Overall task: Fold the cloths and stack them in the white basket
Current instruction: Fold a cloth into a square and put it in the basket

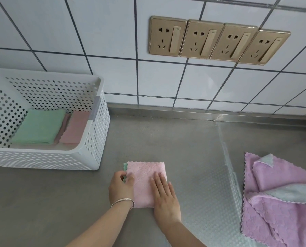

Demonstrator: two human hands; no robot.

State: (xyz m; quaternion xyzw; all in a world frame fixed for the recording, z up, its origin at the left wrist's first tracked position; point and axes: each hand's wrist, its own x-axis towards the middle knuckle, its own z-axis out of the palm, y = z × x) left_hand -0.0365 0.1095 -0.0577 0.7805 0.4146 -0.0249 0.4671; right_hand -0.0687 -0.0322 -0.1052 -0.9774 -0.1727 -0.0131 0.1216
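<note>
Pink and folded small, the cloth in hand point(146, 182) lies on the steel tabletop point(59, 202) just in front of the white basket point(88, 157), with a green underside peeping out along its left edge. The left hand point(121, 188) pinches that left edge between thumb and fingers, a silver bangle point(123, 202) on its wrist; the right hand point(163, 196) lies flat and open on the cloth's right half, pressing it down.

The fold looks done, so the step is likely squaring and lifting. To do it well, line up the scalloped edges so the green stops showing, smooth the crease with the flat hand, then slide fingers under the whole packet so no layer flops open in the carry.

Inside the basket a folded green cloth point(39, 127) and a folded pink cloth point(75, 128) lie side by side, touching. Set the new one squarely on a pile. Purple cloths point(280, 198) lie unfolded in a heap to the right.
</note>
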